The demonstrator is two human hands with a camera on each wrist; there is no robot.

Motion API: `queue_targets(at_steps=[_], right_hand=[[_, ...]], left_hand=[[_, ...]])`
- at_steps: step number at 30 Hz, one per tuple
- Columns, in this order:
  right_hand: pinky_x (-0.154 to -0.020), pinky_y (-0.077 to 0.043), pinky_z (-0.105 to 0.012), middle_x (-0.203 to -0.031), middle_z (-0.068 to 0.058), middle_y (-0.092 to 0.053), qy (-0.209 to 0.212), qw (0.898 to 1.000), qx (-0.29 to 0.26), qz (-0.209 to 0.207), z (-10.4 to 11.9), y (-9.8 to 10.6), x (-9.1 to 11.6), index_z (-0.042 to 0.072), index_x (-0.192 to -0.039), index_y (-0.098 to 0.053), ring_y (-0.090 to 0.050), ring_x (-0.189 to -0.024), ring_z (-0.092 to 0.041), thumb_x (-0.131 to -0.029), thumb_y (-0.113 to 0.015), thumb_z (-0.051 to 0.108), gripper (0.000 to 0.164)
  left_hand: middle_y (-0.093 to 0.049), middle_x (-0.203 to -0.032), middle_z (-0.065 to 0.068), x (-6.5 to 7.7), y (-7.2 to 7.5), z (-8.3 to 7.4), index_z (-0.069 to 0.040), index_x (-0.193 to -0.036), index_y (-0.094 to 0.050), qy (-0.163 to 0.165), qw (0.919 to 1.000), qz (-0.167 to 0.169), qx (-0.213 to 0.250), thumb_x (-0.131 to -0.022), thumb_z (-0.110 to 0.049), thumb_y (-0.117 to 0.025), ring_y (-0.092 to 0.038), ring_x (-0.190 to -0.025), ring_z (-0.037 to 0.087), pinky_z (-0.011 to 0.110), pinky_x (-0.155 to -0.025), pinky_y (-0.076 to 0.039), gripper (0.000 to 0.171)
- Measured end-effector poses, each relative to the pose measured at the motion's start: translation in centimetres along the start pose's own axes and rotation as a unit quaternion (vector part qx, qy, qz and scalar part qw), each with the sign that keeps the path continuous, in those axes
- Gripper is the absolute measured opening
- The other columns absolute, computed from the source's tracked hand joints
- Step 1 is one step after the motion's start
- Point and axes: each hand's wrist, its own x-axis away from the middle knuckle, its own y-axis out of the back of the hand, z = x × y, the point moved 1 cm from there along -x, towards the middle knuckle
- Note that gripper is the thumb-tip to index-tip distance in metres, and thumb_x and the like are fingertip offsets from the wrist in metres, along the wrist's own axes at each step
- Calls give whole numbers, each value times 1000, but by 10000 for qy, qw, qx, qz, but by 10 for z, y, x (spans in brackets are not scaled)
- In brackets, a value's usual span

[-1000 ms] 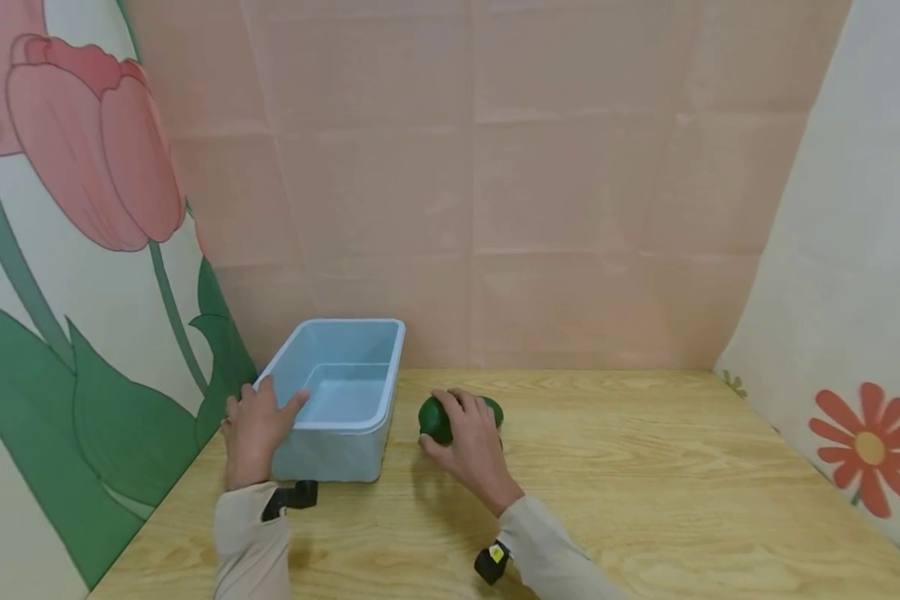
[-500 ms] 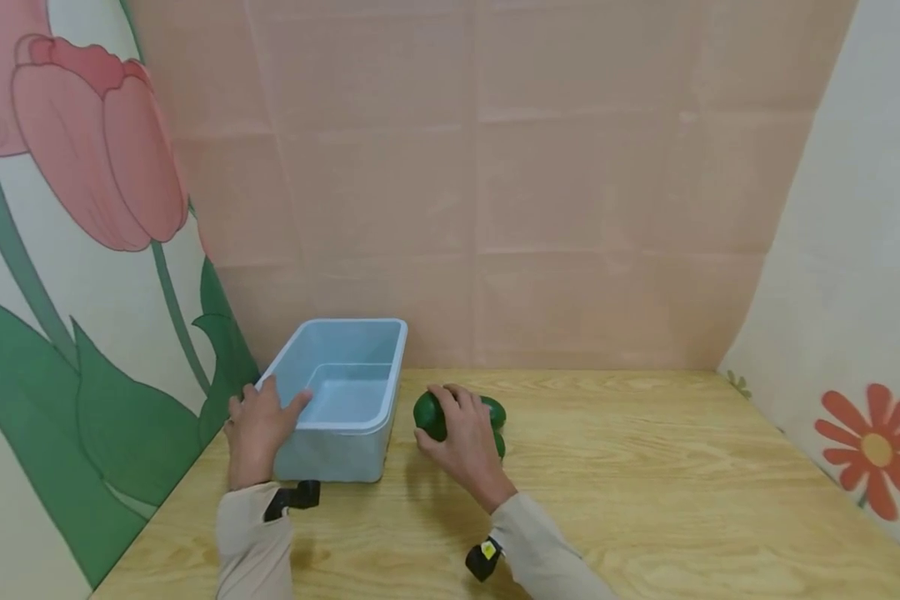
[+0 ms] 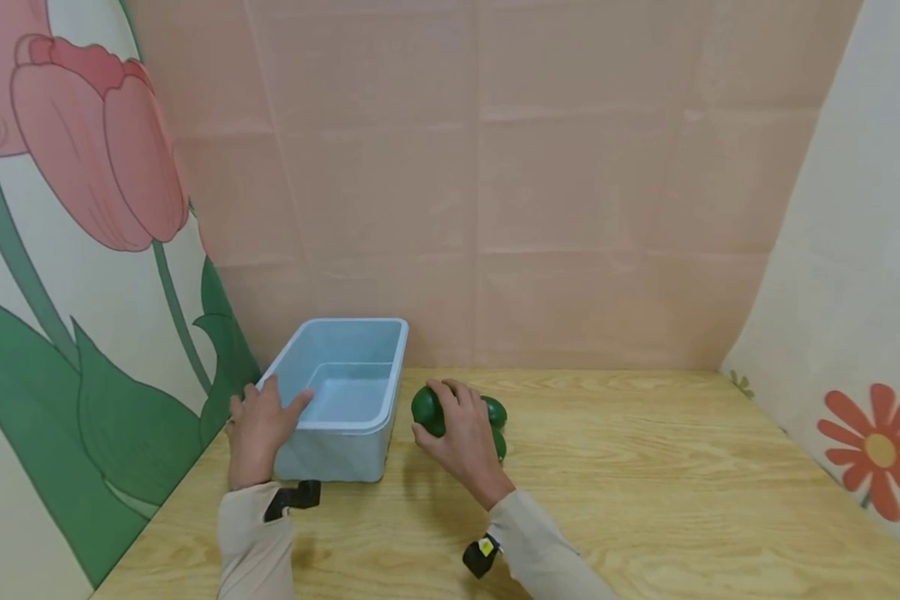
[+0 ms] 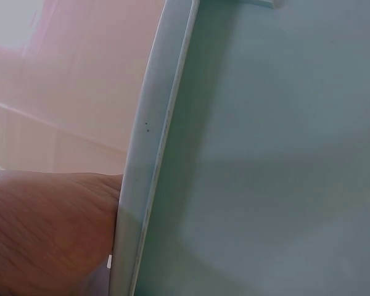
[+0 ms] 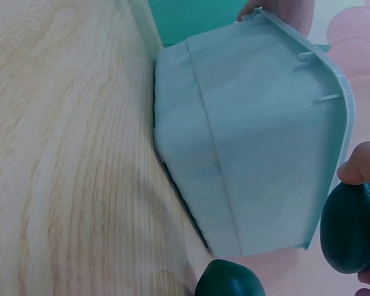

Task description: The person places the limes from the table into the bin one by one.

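Observation:
My left hand [image 3: 258,429] grips the near left part of the rim of a light blue plastic bin [image 3: 330,454], its thumb over the inside. In the left wrist view the bin's rim [image 4: 149,135] runs beside the heel of that hand. My right hand [image 3: 465,437] holds a glossy dark green egg-shaped fruit [image 3: 426,410] between thumb and fingers, just right of the bin. The right wrist view shows the held fruit [image 5: 351,228] off the tabletop. Two similar green fruits [image 3: 497,412] show behind the right hand, partly covered by it.
Both hands work over a light wood-grain table [image 3: 645,483]. A pinkish-brown backdrop [image 3: 570,208] closes off the back. Flower-printed sheets stand at the left [image 3: 105,333] and right [image 3: 847,292]. The bin stands close to the left sheet and the backdrop.
My right hand has moved slightly left and up with the green fruit, uncovering more of the fruits behind it. The left hand stays on the bin.

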Motion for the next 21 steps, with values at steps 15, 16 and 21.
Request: queue_targets(at_steps=[15,16,21], right_hand=[[-87,-56,-42,-131,-9,-55,23,9995,-299,39,9,1,-4,19,-135,-52,-54,-118,-26,-82,-73,38,60],[-87,-56,-41,-131,-8,-54,14,9995,-309,40,9,1,-5,19,-135,-52,-53,-118,-26,-83,-73,39,60],[-87,-56,-40,-132,-8,-54,38,9991,-429,14,13,1,-5,19,-136,-50,-53,-120,-25,-84,-72,39,60]], left_hand=[[-20,-146,41,1,1,0,6,-149,-23,18,10000,5,-76,-97,-49,-48,-15,-134,61,77,-101,-21,80],[-21,-146,41,1,0,0,6,-149,-24,9,10000,0,-78,-97,-49,-48,-15,-134,61,77,-101,-22,80],[-20,-146,41,1,0,0,6,-149,-24,0,10000,27,-26,-97,-50,-48,-15,-134,61,77,-101,-21,80]])
